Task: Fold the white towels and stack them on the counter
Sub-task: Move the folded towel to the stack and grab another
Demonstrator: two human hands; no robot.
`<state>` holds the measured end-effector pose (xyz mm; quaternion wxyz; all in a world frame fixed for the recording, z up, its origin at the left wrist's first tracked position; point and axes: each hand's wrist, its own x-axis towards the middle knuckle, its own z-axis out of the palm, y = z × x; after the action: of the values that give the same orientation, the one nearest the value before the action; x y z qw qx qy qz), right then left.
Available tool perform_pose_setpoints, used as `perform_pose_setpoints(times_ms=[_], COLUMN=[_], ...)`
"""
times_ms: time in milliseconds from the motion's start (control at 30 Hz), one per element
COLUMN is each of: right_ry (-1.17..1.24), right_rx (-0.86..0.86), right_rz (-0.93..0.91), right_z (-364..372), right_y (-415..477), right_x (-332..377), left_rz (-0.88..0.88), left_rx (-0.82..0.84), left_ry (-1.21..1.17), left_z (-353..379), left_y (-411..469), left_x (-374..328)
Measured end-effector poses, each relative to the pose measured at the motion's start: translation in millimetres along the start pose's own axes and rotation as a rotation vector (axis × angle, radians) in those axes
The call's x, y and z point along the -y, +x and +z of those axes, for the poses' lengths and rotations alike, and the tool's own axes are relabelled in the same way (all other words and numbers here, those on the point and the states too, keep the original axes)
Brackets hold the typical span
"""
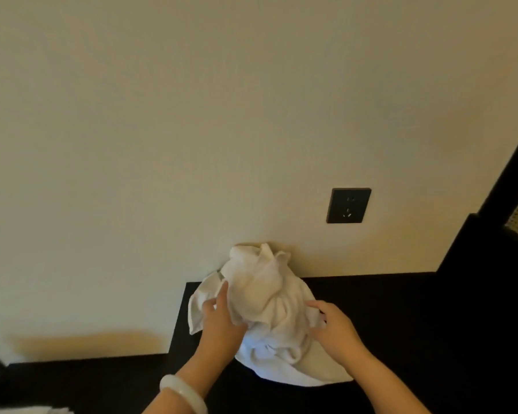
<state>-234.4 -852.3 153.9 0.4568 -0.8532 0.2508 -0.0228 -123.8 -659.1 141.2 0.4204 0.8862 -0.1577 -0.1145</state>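
Note:
A crumpled heap of white towels [266, 297] lies on the dark counter [386, 324], pushed up against the cream wall. My left hand [222, 321], with a pale bangle on its wrist, pinches a fold on the heap's left side. On the heap's right side my right hand [335, 324] grips the cloth with curled fingers. How many towels make up the heap cannot be told.
A black wall socket [348, 205] sits above and right of the towels. A dark vertical panel [491, 249] rises at the counter's right end. A strip of white cloth [33, 410] shows at the bottom left edge. The counter steps down on the left.

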Motion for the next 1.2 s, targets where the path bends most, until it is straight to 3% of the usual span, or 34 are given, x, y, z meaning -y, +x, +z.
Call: perform_pose_setpoints(times_ms=[167, 233, 333, 467, 600, 800, 933, 1067, 1200], right_ry=[-0.110, -0.075, -0.057, 0.260, 0.375, 0.695, 0.847, 0.839, 0.534], right_rx=[0.178, 0.178, 0.103, 0.134, 0.027, 0.078, -0.162, -0.257, -0.269], right_rz=[-0.107, -0.091, 0.083, 0.237, 0.059, -0.252, -0.263, -0.114, 0.302], right_z=[7.5, 16.9, 33.5, 36.1, -3.2, -74.8, -117.7, -162.9, -178.5], right_y=[5.1, 3.3, -4.7, -20.7, -28.1, -33.5, -38.9, -43.0, -27.3], right_x=[-6.6, 1.5, 14.7, 22.1, 49.1, 112.7, 104.0, 37.4, -71.0], left_rz=[0.286, 0.259, 0.250, 0.206, 0.317, 0.500, 0.524, 0.486, 0.312], left_rx=[0.028, 0.024, 0.018, -0.077, -0.175, 0.038, 0.292, 0.278, 0.257], left_ry=[0.377, 0.369, 0.391, 0.106, -0.202, -0.435, -0.557, -0.267, 0.339], left_z=[18.4, 17.3, 10.6, -15.1, -58.4, -82.8, -64.6, -33.9, 11.8], left_y=[-25.6, -19.2, -1.3, 11.0, 4.4, -5.7, -16.0, -2.3, 11.1], left_x=[7.3, 6.5, 0.8, -34.9, -101.4, -215.6, -254.8, -219.6, -133.5])
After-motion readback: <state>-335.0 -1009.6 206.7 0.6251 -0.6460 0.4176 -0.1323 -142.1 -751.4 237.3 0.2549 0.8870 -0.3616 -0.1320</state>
